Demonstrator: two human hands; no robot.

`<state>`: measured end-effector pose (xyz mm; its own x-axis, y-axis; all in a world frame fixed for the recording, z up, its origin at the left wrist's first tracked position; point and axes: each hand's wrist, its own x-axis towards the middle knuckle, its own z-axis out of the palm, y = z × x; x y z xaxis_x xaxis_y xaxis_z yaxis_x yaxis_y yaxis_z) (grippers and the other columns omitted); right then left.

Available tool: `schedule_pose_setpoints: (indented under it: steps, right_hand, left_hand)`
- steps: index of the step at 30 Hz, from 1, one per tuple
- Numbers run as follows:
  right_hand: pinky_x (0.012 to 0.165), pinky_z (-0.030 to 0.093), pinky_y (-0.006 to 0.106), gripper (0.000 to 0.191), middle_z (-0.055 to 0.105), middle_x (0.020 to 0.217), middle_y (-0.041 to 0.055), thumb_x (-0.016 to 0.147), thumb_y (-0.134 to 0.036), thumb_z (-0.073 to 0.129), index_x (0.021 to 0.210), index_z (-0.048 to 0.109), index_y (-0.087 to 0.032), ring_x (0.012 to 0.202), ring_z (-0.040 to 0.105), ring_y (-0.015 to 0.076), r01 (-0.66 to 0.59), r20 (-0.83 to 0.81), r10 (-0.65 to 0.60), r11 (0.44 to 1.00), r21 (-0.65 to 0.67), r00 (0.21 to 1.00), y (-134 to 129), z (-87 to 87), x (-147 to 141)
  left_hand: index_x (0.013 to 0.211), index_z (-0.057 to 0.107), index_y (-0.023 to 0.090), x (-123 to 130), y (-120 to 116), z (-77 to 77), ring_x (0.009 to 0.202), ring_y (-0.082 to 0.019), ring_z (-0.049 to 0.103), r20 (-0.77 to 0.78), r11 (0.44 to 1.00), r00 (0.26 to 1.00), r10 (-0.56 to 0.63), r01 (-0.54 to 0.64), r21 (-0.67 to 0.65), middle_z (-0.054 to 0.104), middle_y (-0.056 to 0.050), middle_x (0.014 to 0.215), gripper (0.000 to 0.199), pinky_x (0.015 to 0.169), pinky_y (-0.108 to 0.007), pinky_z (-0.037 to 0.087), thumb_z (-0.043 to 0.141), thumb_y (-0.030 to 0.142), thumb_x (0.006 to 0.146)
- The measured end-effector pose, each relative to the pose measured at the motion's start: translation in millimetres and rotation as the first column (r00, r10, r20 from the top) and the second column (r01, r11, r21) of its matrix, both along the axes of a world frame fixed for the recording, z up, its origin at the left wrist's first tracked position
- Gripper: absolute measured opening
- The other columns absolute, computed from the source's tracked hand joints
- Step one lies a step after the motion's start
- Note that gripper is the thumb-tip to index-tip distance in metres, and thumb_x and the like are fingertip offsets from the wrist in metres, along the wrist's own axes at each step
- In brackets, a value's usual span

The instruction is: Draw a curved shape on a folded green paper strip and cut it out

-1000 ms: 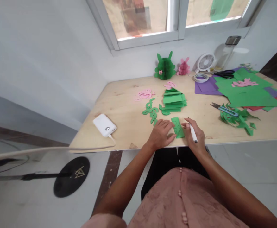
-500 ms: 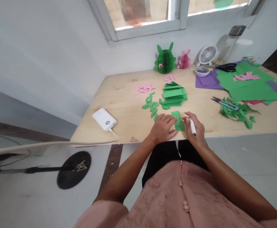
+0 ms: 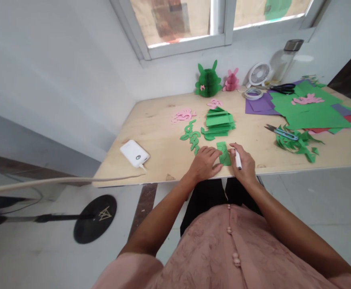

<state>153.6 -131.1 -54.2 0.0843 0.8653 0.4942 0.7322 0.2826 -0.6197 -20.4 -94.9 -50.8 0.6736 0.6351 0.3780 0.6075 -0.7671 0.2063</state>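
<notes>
A small green paper strip [image 3: 223,153] with curved lines drawn on it lies near the table's front edge. My left hand [image 3: 205,162] rests flat at its left side, fingers spread, fingertips on the paper. At the strip's right, my right hand [image 3: 244,163] is closed round a white pen [image 3: 238,159], whose dark end points toward me. Cut green shapes [image 3: 191,135] lie beyond my left hand. A stack of folded green paper [image 3: 219,123] sits just behind the strip, with pink cut pieces [image 3: 183,115] to its left.
A white power bank [image 3: 134,153] with a cable lies at the left. Blue snips [image 3: 286,133] rest on green scraps at the right. Behind stand green [image 3: 208,83] and pink paper figures [image 3: 231,81], a fan [image 3: 259,74] and a bottle [image 3: 286,60]. Coloured sheets [image 3: 316,114] cover the right end.
The camera view has shifted slightly. My right hand has moved a little left with the pen, closer to the green strip. My left hand remains on the paper.
</notes>
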Motion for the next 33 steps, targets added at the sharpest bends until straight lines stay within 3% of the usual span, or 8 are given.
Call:
schedule_pose_setpoints:
  steps: [7,18,26,33]
  right_hand:
    - [0.079,0.041,0.036,0.033,0.070,0.092,0.0112,0.096,-0.029,0.035,0.115,0.059,-0.017,0.084,0.063,0.0250,0.021,0.187,-0.023,1.000,0.013,0.982,4.0,-5.0,2.6]
    - [0.073,0.036,0.033,0.033,0.067,0.085,0.0101,0.096,-0.029,0.035,0.114,0.059,-0.016,0.079,0.059,0.0241,0.036,0.284,-0.040,0.999,0.018,0.958,4.3,-3.5,0.0]
    - [0.078,0.041,0.035,0.031,0.069,0.094,0.0103,0.095,-0.028,0.035,0.115,0.058,-0.017,0.085,0.062,0.0246,0.012,0.241,-0.020,0.999,0.035,0.970,1.3,-1.9,1.1]
    - [0.085,0.047,0.040,0.029,0.072,0.103,0.0096,0.095,-0.032,0.039,0.113,0.059,-0.020,0.097,0.066,0.0261,0.023,0.019,-0.022,0.999,-0.030,1.000,-4.1,5.4,0.2]
  left_hand:
    - [0.108,0.056,0.016,0.7,0.7,-2.2,0.107,-0.024,0.058,0.014,1.000,1.000,0.001,-0.001,0.027,0.065,-0.011,0.110,0.029,0.097,-0.041,0.041,0.054,0.034,0.085]
    - [0.104,0.055,0.018,0.6,1.7,-8.4,0.101,-0.023,0.060,0.077,0.998,0.997,0.004,-0.009,0.065,0.066,-0.009,0.103,0.021,0.091,-0.038,0.045,0.055,0.026,0.084]
    - [0.104,0.055,0.017,-1.5,0.2,-8.4,0.097,-0.021,0.061,0.146,0.996,0.988,0.055,-0.066,0.067,0.066,-0.008,0.097,0.018,0.088,-0.036,0.048,0.047,0.019,0.088]
    - [0.105,0.055,0.018,-7.1,-2.1,-4.9,0.095,-0.021,0.062,0.222,0.984,0.962,0.159,-0.173,0.046,0.067,-0.007,0.098,0.020,0.085,-0.036,0.050,0.046,0.015,0.088]
